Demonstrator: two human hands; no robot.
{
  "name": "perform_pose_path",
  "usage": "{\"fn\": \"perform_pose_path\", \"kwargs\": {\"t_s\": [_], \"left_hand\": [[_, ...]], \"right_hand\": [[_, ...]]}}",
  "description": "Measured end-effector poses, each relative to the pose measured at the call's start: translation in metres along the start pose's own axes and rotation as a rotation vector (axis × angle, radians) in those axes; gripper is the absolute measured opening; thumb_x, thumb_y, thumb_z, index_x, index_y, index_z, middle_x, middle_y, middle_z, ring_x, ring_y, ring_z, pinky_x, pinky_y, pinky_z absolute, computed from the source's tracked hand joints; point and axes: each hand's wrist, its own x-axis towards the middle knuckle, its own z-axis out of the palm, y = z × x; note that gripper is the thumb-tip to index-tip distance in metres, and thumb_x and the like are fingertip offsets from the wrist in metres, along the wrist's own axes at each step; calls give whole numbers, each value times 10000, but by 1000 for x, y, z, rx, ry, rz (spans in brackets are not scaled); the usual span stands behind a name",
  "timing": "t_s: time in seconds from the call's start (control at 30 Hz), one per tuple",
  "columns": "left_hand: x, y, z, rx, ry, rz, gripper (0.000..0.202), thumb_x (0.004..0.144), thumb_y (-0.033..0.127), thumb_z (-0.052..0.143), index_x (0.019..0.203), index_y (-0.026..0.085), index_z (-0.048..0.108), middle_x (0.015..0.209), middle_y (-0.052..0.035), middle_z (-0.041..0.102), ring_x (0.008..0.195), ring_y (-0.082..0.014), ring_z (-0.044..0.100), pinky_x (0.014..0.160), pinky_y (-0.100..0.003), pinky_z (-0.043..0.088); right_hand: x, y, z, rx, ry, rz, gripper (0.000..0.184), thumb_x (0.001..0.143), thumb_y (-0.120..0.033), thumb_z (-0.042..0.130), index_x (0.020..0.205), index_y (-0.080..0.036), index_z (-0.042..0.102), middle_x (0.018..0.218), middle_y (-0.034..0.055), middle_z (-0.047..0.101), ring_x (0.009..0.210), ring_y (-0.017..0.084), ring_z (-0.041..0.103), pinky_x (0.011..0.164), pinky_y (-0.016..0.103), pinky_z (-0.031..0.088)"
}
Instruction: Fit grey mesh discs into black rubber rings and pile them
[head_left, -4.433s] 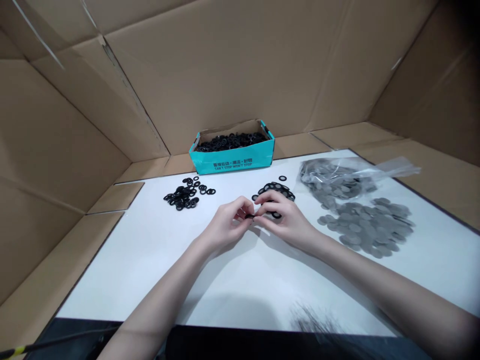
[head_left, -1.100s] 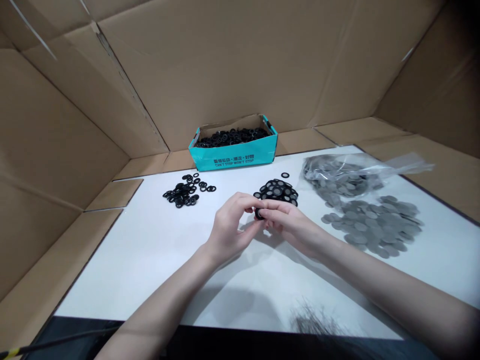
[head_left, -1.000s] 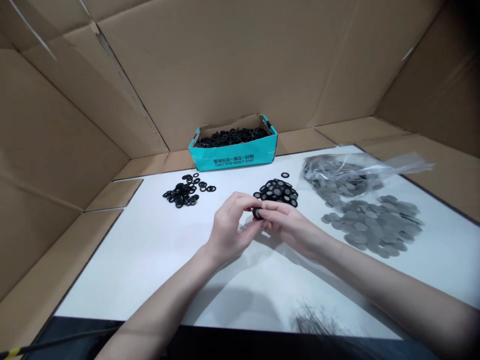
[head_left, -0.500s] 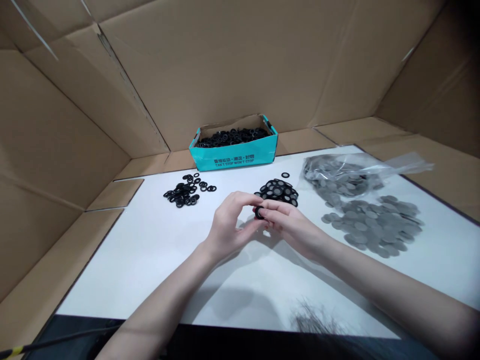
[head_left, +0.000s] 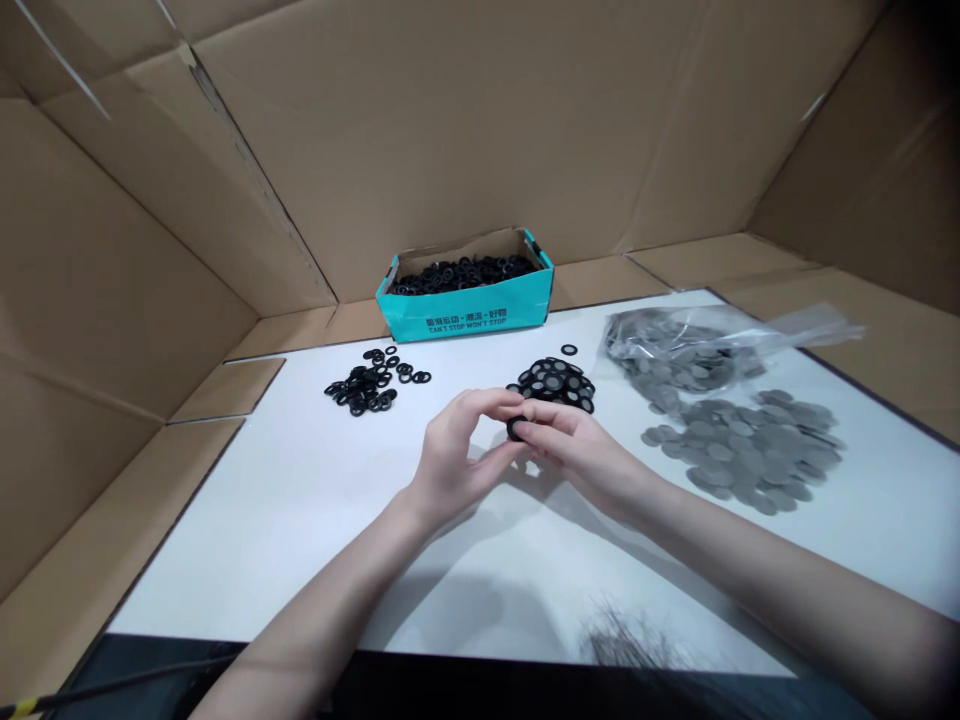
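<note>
Both hands have shifted since the earliest frame: the black ring [head_left: 511, 429], seen nearly edge-on then, now shows its face, and the right fingers have drawn off the pile of grey-centred rings [head_left: 553, 382]. Right hand [head_left: 577, 440] pinches the ring at its right side, thumb across the face (hiding part of the centre). Left hand [head_left: 454, 450] curves round from the other side, forefinger above and thumb below; I cannot tell whether it grips too. Fingertips overlap the near edge of that pile, just behind. Bare black rings [head_left: 362, 388] lie to the left; loose grey discs [head_left: 750, 452] spread to the right, a clear bag [head_left: 679, 352] of more beyond them. At the back of the white tabletop [head_left: 292, 540] stands a turquoise box [head_left: 465, 310] of black rings.
</note>
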Motion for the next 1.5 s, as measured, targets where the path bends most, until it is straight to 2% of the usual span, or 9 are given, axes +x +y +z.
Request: {"fn": "perform_pose_path", "kwargs": {"t_s": [0.1,0.23,0.43,0.6,0.83,1.03,1.1,1.23,1.5], "left_hand": [[0,1,0,11,5,29,376,837,194,742,1157,202,544,990,-44,706,841,-143,709,780,-262,587],[-1,0,-1,11,-8,34,385,820,167,752,1144,203,547,975,-37,703,850,-143,703,785,-252,582],[2,1,-4,-117,-91,-224,244,929,143,572,1156,215,516,882,-6,653,787,-116,670,755,-241,555],[2,2,-3,-131,-165,-266,252,927,100,525,1144,225,493,807,23,600,716,-99,613,704,-226,511],[1,0,-2,-162,-124,-217,253,906,74,521,1088,235,450,817,36,542,711,-88,595,701,-217,493],[-1,-5,-2,-127,-119,-226,211,927,107,547,1087,231,486,822,29,576,711,-94,611,692,-223,504],[-1,-7,-2,-120,-114,-184,218,933,150,579,1121,232,504,872,11,611,746,-106,621,720,-242,517],[0,-10,1,-102,-98,-4,437,837,257,746,1207,238,514,1053,-57,656,923,-174,626,803,-309,527],[-2,-9,1,-17,-92,76,393,875,86,634,1221,241,531,1034,-44,691,908,-171,624,800,-310,522]], "right_hand": [[-1,1,0,-23,4,-12,296,733,-465,739,921,-236,750,1047,50,724,837,169,605,676,282,452],[0,2,-1,-110,54,-67,247,762,-450,695,806,-207,702,992,56,707,813,170,603,655,292,459],[4,0,-7,-392,191,-344,165,770,-360,670,731,-208,618,903,55,617,860,198,594,673,316,454],[3,3,-8,-506,193,-452,115,807,-287,628,729,-212,589,933,65,614,902,196,579,661,303,431],[0,3,-4,-502,232,-465,100,800,-273,625,733,-210,586,966,72,590,905,196,561,659,304,410],[2,1,-6,-449,177,-421,142,794,-319,666,722,-216,600,962,68,590,900,200,563,689,320,424],[3,1,-7,-392,171,-368,188,780,-366,690,711,-214,604,967,68,593,917,207,572,692,320,442],[4,-1,-6,-287,119,-236,252,754,-427,715,700,-203,614,976,66,586,871,195,580,678,315,483],[3,-3,-7,-262,63,-188,226,751,-421,711,748,-198,671,995,78,586,938,223,584,716,337,515]]}}
